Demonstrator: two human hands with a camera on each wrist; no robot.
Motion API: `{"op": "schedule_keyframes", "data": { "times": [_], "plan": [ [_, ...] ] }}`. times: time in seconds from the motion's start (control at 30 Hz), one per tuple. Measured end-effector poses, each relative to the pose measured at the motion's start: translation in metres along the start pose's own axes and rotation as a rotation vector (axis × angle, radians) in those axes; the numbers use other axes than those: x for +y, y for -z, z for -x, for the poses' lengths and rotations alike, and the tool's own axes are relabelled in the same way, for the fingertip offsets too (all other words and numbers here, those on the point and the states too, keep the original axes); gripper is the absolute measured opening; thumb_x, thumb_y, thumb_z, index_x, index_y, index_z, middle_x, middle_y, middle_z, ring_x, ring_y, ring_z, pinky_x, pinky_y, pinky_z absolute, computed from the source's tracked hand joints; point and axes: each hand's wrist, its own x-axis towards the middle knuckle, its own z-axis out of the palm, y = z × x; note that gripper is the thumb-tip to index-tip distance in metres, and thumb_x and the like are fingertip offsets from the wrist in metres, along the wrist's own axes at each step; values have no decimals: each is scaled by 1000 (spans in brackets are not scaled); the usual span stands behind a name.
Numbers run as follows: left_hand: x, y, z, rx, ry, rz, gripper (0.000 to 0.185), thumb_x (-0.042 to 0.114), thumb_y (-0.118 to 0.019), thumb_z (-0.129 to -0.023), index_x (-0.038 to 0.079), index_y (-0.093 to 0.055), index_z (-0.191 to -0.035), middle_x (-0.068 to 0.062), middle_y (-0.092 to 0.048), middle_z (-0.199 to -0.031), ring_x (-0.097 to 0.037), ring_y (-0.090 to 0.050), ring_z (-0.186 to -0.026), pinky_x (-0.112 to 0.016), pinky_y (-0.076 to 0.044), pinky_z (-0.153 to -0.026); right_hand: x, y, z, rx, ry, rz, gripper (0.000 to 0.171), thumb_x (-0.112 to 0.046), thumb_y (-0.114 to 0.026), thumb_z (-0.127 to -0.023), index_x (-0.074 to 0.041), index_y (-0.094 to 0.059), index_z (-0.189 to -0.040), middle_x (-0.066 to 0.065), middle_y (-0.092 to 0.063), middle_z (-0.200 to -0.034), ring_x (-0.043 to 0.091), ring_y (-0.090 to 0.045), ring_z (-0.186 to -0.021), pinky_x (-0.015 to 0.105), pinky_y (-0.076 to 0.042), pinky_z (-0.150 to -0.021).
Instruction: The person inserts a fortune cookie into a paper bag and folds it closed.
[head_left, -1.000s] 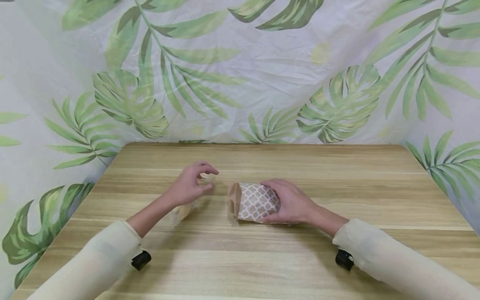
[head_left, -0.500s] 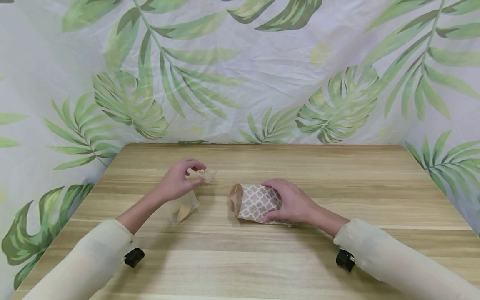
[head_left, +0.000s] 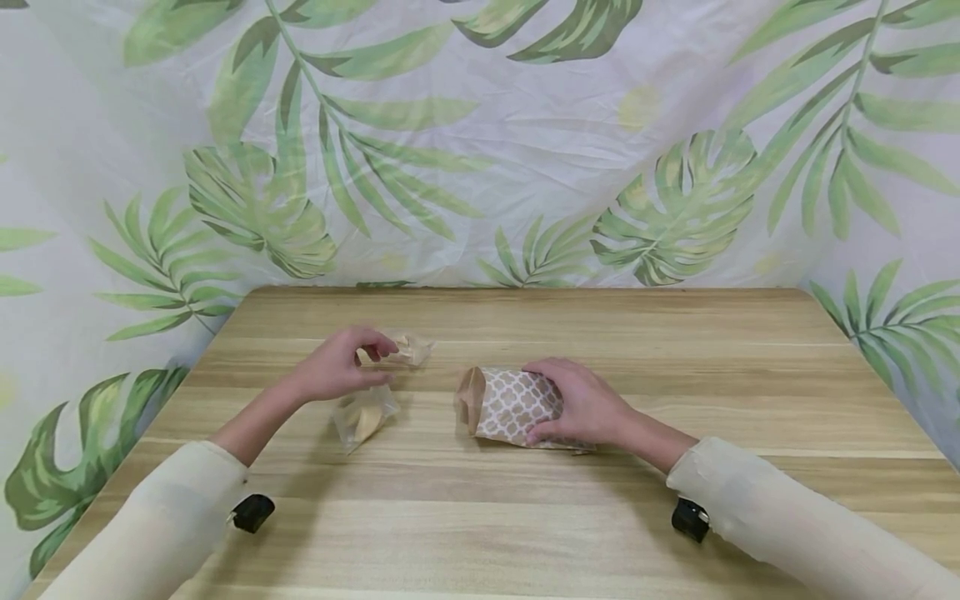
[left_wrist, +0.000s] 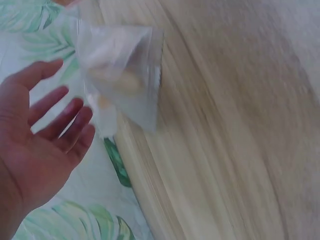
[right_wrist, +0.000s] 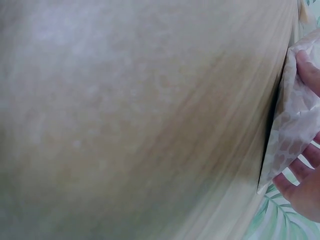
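Note:
A brown paper bag (head_left: pixel 517 406) with a white lattice pattern lies on its side, its mouth facing left. My right hand (head_left: pixel 577 402) grips its closed end, thumb on one side and fingers on the other. Left of the bag are two small clear packets with pale yellowish contents, too unclear to name. The nearer packet (head_left: pixel 365 419) lies just below my left hand (head_left: pixel 341 365); the farther packet (head_left: pixel 412 350) is by its fingertips. In the left wrist view, the left hand's fingers are spread with nothing held, beside a clear packet (left_wrist: pixel 122 75).
Everything lies on a wood-grain table (head_left: pixel 480 533). Behind it hangs a leaf-printed cloth (head_left: pixel 525 150) that meets the back edge. A black wrist device (head_left: pixel 253 512) hangs below the left sleeve, and another black device (head_left: pixel 690 520) below the right.
My left hand has drawn back leftward, away from the farther packet, leaving both packets more visible on the table. The right hand and paper bag have stayed practically still.

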Motion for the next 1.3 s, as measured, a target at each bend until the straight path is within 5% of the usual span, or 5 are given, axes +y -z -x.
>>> {"op": "schedule_keyframes", "data": {
  "times": [0.23,0.5,0.87,1.3],
  "plan": [
    [-13,9,9,-177,15,124,31,16,-74,-83,-2,-66,-107,-4,-66,-87,-20,-61,-79,-30,-52,-67,0,0,-1,4,13,-9,94,-52,-86,-57,-10,-51,-133,7,-53,-134,25,-46,-125,41,-35,-105],
    [-16,8,11,-231,29,163,20,7,-67,-88,-4,-66,-105,-8,-66,-90,-18,-60,-76,-28,-51,-67,1,-1,-1,1,10,2,94,-53,-86,-57,-11,-51,-133,5,-53,-134,24,-46,-125,41,-36,-104],
    [-13,5,9,-203,145,251,14,-6,-58,-89,-9,-66,-100,-15,-64,-83,-23,-59,-65,-30,-50,-56,-1,0,-1,-7,5,-1,93,-53,-86,-57,-12,-51,-133,6,-52,-134,24,-45,-126,40,-36,-105],
    [-17,7,11,-42,311,347,18,-10,-48,-86,-14,-60,-98,-22,-56,-83,-27,-64,-61,-41,-56,-58,-1,1,-2,-12,-4,-5,93,-52,-86,-57,-11,-51,-134,6,-52,-135,24,-45,-126,40,-35,-105]
  ]
}}
